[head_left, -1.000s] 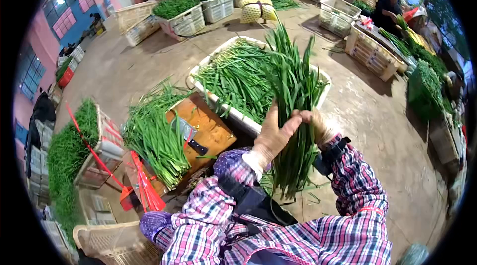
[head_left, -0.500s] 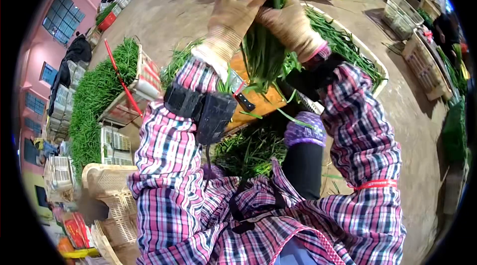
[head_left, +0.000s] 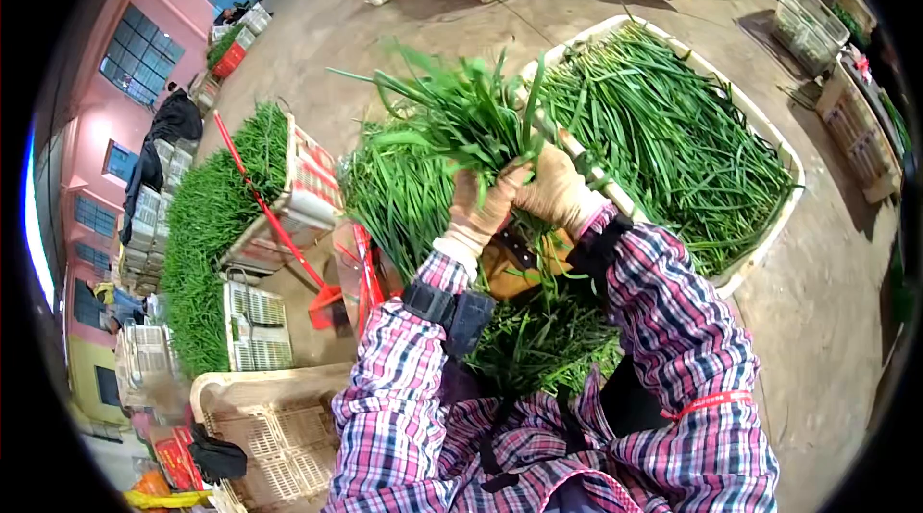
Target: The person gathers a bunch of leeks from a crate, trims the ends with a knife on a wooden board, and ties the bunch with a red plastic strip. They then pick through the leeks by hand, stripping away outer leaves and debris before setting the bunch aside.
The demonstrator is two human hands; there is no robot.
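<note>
Both gloved hands are closed around a bunch of garlic chives, held up in front of me with its leaf tips fanning away. My left hand wraps its near end from the left. Pressed against it from the right, my right hand grips the same bunch; the fingers are partly hidden. Below the hands, a dark-handled knife lies on an orange-brown board. More loose chives are heaped to the left of my hands. Cut leaves lie in a pile near my lap.
A large white crate of chives stands at the right. Stacked chives, a red stick, a red dustpan and red ties are at left. A beige crate sits beside my left arm.
Both hands have come down and nearer with the bunch, which now shows its leafy tips upward. My view has tilted up, bringing in the whole right crate.
</note>
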